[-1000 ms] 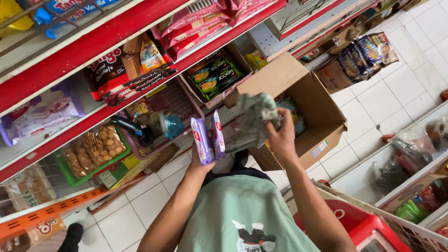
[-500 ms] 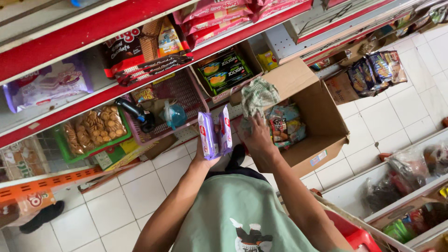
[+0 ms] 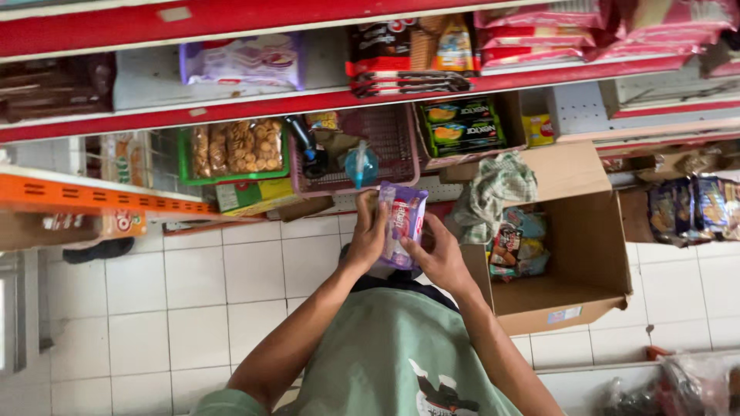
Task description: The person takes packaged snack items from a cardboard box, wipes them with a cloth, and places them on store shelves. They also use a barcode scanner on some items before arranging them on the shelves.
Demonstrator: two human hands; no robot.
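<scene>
Right hand [image 3: 441, 262] left rag [image 3: 493, 192] | both hands grasp purple packet [image 3: 401, 231] | left hand [image 3: 368, 235]

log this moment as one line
left hand: holds purple packet | right hand: on packet | box: open, at right | shelf: ahead

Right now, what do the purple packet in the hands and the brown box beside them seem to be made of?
Purple packet: likely thin plastic film, glossy; light glints on its creased skin. Brown box: corrugated cardboard, matte, with open folded flaps and plain brown walls.
</scene>
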